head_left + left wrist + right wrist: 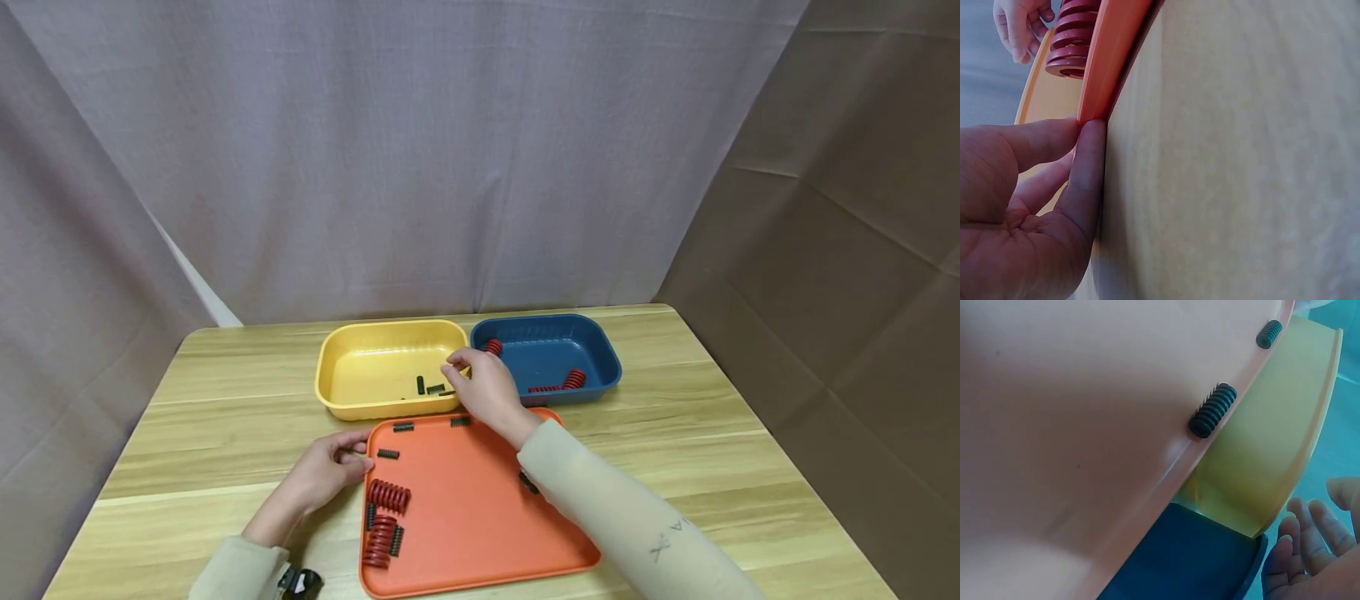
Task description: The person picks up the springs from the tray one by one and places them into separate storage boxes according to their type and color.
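Note:
My left hand [326, 471] pinches the left rim of the orange tray [472, 525] between thumb and fingers, as the left wrist view shows close up. Over the right end of the yellow bin [367, 364] hovers my right hand [489, 390], its fingers loosely bent with nothing seen between them. Small dark springs [421, 385] lie in that bin. Along the tray's edges are several more dark springs [1213, 411], and two thick red springs [389, 497] lie at its left side. The right forearm hides part of the tray.
A blue bin [600, 354] stands beside the yellow one at the back of the wooden table [225, 400], with red springs [574, 379] inside. Grey cloth [360, 167] hangs behind the table, and a brown panel [847, 275] is on the right.

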A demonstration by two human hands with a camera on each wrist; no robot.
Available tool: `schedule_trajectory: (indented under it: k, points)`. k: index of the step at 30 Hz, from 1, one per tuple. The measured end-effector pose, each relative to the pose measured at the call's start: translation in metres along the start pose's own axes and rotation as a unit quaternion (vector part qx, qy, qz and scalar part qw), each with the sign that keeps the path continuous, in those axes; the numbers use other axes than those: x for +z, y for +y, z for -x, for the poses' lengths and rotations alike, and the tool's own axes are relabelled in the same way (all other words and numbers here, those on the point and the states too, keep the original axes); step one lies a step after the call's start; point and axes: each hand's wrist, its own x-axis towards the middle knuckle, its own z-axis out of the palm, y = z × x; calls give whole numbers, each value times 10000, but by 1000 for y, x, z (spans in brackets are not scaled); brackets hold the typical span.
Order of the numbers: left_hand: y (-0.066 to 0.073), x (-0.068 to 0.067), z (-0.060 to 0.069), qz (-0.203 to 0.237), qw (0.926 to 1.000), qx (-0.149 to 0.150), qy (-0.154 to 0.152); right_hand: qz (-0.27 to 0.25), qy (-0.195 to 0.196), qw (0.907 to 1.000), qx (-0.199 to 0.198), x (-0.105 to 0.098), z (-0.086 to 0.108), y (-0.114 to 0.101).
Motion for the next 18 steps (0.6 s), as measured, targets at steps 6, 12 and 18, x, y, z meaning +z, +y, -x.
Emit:
schedule_trajectory:
  k: [6,12,18]
  points:
    - [-1,0,0,24,10000,66,-50,-176,-117,9998,-2,-8,8,-3]
    - [0,-1,1,54,9999,56,-80,-707,-559,9959,-20,-20,23,-6]
    - [3,-2,2,20,10000,60,-58,-1248,-1132,9856,-101,-30,36,1]
